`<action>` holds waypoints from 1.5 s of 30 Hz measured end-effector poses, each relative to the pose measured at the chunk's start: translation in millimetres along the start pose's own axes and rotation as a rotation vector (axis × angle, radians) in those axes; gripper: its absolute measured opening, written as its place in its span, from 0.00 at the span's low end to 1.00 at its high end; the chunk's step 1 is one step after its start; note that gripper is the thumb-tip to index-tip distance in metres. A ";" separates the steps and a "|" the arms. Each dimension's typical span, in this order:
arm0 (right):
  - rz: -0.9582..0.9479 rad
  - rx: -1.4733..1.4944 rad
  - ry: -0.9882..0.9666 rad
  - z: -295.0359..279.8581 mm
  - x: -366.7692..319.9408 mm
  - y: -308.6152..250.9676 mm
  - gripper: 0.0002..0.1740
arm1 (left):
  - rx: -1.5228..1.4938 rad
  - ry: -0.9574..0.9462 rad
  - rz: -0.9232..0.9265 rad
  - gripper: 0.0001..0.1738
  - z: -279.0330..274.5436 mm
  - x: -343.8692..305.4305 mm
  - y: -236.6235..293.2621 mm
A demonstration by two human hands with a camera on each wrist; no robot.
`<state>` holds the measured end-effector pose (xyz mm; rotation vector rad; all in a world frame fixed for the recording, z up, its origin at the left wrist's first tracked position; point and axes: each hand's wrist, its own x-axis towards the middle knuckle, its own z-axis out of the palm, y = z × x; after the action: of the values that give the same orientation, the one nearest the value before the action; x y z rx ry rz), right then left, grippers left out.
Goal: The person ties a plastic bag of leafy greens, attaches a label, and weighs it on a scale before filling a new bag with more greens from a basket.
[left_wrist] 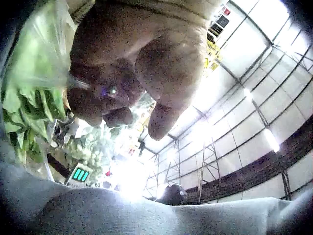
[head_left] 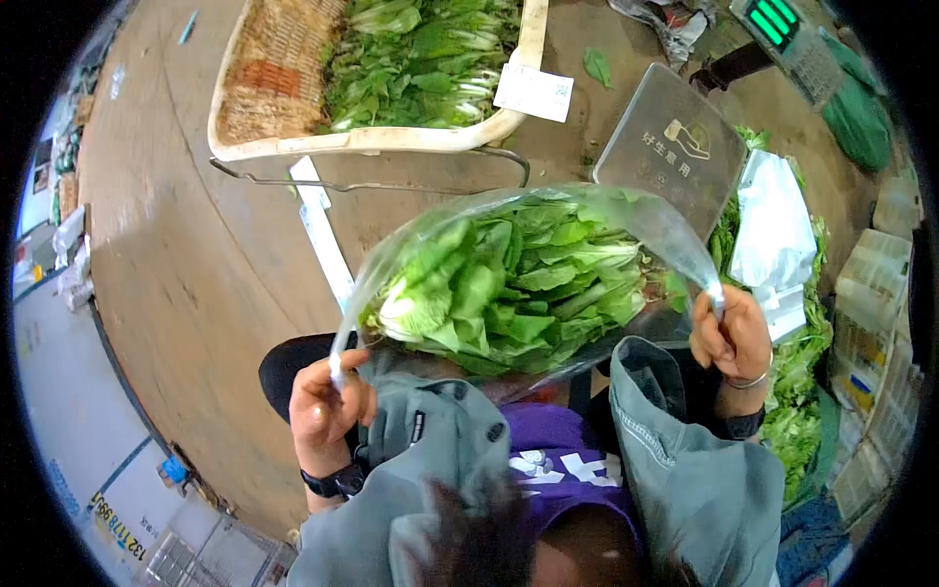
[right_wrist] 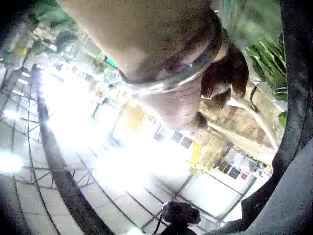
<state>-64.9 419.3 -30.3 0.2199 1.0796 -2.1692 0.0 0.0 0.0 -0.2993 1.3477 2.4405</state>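
A clear plastic bag (head_left: 416, 240) full of leafy greens (head_left: 548, 284) with white stalks lies across the person's lap. My left hand (head_left: 333, 401) pinches the bag's twisted left corner between curled fingers. At the other end, my right hand (head_left: 732, 335) grips the right corner, so the bag's edge arches between both hands. In the left wrist view, stretched plastic (left_wrist: 46, 44) runs to the left hand (left_wrist: 132, 73), with leaves behind it. The right wrist view shows the curled right hand (right_wrist: 222, 81) partly hidden behind the wrist and bracelet (right_wrist: 171, 81).
Beyond the bag stands a plastic crate (head_left: 362, 142) of similar greens, with a wire handle (head_left: 372, 186) and white tag (head_left: 534, 93). A scale's platform (head_left: 665, 147) and lit display (head_left: 773, 22) are at the right. More greens (head_left: 790, 430) lie beside the right arm, under a white bag (head_left: 773, 220).
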 end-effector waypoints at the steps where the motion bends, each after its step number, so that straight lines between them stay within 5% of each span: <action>1: -0.029 -0.384 0.179 5.6 8.5 1.6 0.23 | 0.001 -0.020 0.003 0.41 0.4 8.6 7.4; 3: -0.073 -1.172 0.387 19.4 5.9 7.9 0.18 | -0.095 -0.189 0.124 0.41 -14.3 15.0 -9.7; 4: -0.141 -1.416 0.549 34.2 -20.6 19.0 0.18 | -0.157 -0.129 0.023 0.41 -1.7 -9.9 0.3; 7: -0.810 -2.044 0.890 74.8 5.6 23.1 0.17 | -0.188 -0.179 0.057 0.42 -11.7 -15.2 -22.2; 8: -1.068 -2.061 0.497 105.3 11.5 31.5 0.14 | -0.147 -0.209 0.017 0.42 -12.2 -21.1 -17.8; 10: -1.082 -1.659 -0.062 149.3 54.3 95.5 0.11 | -0.184 -0.187 -0.010 0.42 -11.1 -30.5 -8.6; 11: -0.488 -1.794 -0.505 179.2 77.9 103.7 0.12 | -0.242 -0.155 -0.009 0.42 -8.8 -30.6 -10.0; 12: -0.535 -2.181 -0.650 192.0 107.9 128.0 0.20 | -0.217 -0.158 -0.001 0.41 -7.2 -29.3 -11.7; 13: -0.847 -2.127 -0.471 171.6 140.6 171.6 0.38 | -0.212 -0.189 0.006 0.41 -8.1 -31.0 -7.0; 15: -0.622 -2.275 -0.619 144.4 150.2 156.1 0.49 | -0.288 -0.039 -0.007 0.40 -21.8 -35.1 -5.3; 17: -0.549 -2.293 -0.595 117.9 139.7 166.1 0.49 | -0.247 0.004 -0.001 0.42 -35.8 -50.7 -5.7; 23: -0.509 -2.248 -0.574 60.0 147.5 254.4 0.52 | 0.101 -0.214 -0.033 0.52 -14.5 -35.1 -11.1; 28: -0.524 -2.210 -0.538 82.9 153.5 211.2 0.49 | 0.154 -0.246 0.087 0.50 -2.5 5.2 -20.0; 31: -0.466 -2.244 -0.459 117.0 122.1 167.2 0.47 | 0.311 -0.304 0.006 0.47 -3.1 -4.6 -19.6; 33: -0.719 -2.066 -0.333 128.3 90.8 144.5 0.50 | 0.244 -0.263 0.088 0.42 -5.7 -8.9 -12.7; 35: -0.961 -1.933 0.071 113.9 46.4 94.9 0.48 | 0.311 -0.213 0.099 0.43 -7.4 -16.5 -2.1; 37: -0.973 -1.969 0.744 95.0 7.6 42.2 0.39 | 0.377 -0.259 0.058 0.39 -1.4 -20.1 7.6; 38: -0.860 -2.082 0.843 57.9 12.4 38.0 0.33 | 0.929 -0.203 0.091 0.36 15.8 -25.1 18.9; 39: -0.574 -1.890 0.751 33.7 18.1 30.1 0.28 | 1.487 -0.140 0.119 0.33 34.6 -28.1 28.3; 40: -0.299 -1.695 0.718 9.8 23.6 22.3 0.24 | 1.905 0.019 0.449 0.28 56.6 -26.5 23.7; 41: 0.070 -1.178 0.459 3.3 23.8 11.3 0.21 | 1.930 0.047 0.655 0.25 79.7 -13.3 16.7; 42: -0.120 -1.004 0.411 7.4 20.7 12.2 0.17 | 1.943 0.070 0.847 0.22 103.2 5.5 11.2; 43: -0.212 -0.543 0.281 12.6 20.6 8.5 0.14 | 1.700 -0.114 0.891 0.20 119.0 31.0 -12.9; 44: -0.219 -0.492 0.232 21.2 16.3 1.4 0.13 | 1.709 -0.257 0.735 0.23 139.4 58.1 -40.8; 45: -0.227 -0.446 0.188 28.5 10.7 -3.7 0.12 | 2.010 -0.387 0.353 0.24 155.9 90.1 -68.6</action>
<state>-71.0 393.9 -14.3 0.1001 1.7342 -2.0617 -59.7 183.2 -1.6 0.8574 2.7536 0.2381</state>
